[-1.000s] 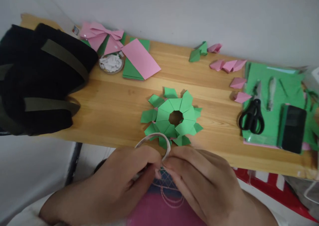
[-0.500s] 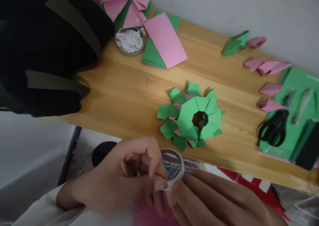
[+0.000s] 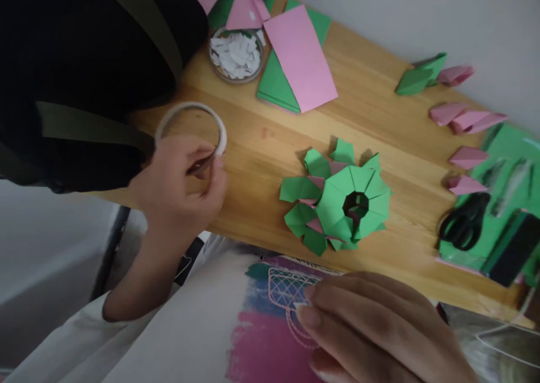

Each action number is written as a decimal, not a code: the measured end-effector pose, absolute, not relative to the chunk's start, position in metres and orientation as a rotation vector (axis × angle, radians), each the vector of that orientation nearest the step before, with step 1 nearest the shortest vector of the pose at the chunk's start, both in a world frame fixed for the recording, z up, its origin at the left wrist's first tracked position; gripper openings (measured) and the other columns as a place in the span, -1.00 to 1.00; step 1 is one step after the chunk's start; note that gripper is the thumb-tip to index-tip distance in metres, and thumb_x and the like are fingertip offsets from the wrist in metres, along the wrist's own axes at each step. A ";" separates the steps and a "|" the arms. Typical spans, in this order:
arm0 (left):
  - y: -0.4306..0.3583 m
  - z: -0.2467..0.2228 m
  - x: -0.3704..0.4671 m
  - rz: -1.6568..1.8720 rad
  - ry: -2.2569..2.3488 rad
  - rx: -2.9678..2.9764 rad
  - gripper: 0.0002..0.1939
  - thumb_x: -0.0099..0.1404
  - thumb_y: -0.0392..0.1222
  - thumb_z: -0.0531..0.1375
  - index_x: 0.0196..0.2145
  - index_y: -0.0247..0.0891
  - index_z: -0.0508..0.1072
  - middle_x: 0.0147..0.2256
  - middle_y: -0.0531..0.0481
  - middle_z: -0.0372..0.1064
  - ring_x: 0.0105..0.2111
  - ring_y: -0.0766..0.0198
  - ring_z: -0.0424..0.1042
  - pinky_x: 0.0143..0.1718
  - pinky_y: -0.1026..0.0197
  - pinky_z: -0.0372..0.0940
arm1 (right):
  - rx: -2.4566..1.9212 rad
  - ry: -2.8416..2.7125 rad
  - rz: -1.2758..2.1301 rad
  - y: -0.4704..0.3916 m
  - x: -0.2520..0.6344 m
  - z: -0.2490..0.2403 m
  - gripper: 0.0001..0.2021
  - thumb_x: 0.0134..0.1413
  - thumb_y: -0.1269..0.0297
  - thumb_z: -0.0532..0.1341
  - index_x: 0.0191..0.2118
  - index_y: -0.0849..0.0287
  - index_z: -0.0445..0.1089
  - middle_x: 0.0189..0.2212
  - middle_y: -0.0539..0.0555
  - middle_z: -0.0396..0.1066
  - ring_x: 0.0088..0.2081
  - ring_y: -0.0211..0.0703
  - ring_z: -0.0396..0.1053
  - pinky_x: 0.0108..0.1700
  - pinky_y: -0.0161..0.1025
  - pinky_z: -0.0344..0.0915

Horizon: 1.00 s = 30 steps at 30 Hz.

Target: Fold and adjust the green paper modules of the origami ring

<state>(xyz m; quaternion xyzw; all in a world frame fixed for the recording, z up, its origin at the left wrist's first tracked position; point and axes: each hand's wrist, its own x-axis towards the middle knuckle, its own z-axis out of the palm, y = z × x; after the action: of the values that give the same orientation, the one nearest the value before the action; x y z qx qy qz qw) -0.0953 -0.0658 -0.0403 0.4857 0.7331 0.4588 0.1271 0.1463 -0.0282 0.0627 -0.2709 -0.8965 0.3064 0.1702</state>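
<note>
My left hand (image 3: 179, 189) pinches a thin white roll of tape (image 3: 222, 127) between thumb and fingers, above the left part of the table. Low in the view, in front of the printed shirt, my right hand (image 3: 371, 327) has its fingertips pressed together. A small white piece of tape (image 3: 300, 304) shows at those fingertips, mostly hidden. Between and beyond the hands lies a ring of folded green and pink paper (image 3: 331, 197) with an opening in its middle; neither hand touches it.
A black bag (image 3: 84, 79) stands on the left. Behind are a glass dish of white paper bits (image 3: 236, 57) and a pink sheet (image 3: 301, 59) on green paper. Folded pink pieces (image 3: 468, 157), black scissors (image 3: 464, 222) and a dark box-like object (image 3: 512, 248) lie on the right.
My hands have moved apart. The left has carried the tape roll up and left, over the table; the right stays low with a small white piece at its fingertips. The view has shifted slightly.
</note>
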 end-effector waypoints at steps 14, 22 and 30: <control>-0.034 -0.067 -0.101 0.547 2.404 1.918 -0.76 0.44 -0.14 0.07 -0.26 -0.29 0.48 -0.29 -0.11 0.51 -0.25 0.14 0.47 -0.24 0.15 0.31 | -0.496 -2.655 1.109 -0.023 0.151 0.054 -0.79 0.30 0.42 0.14 -0.27 0.32 0.52 -0.38 0.09 0.56 -0.36 -0.15 0.49 -0.37 -0.20 0.44; -0.058 -0.009 -0.067 0.980 1.637 1.877 -0.90 0.40 -0.30 0.19 -0.19 -0.15 0.50 -0.25 0.04 0.52 -0.21 0.29 0.51 -0.13 0.22 0.42 | -0.551 -2.616 1.005 -0.028 0.163 0.054 -0.79 0.33 0.41 0.11 -0.16 0.33 0.50 -0.31 0.11 0.60 -0.35 -0.18 0.51 -0.36 -0.23 0.47; -0.075 0.015 -0.039 1.064 1.035 1.688 -0.80 0.32 -0.40 0.26 -0.13 -0.19 0.51 -0.30 -0.03 0.54 -0.33 0.27 0.53 -0.34 0.26 0.50 | -0.698 -2.534 0.906 -0.034 0.179 0.052 -0.78 0.30 0.43 0.12 -0.05 0.32 0.47 -0.22 0.14 0.61 -0.27 -0.20 0.55 -0.28 -0.26 0.54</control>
<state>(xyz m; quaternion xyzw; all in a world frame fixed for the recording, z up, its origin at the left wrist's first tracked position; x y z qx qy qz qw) -0.0392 -0.0747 0.0154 0.6773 0.4153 0.4270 0.4319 0.1790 -0.0339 0.0517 -0.2469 -0.8966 0.3207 0.1796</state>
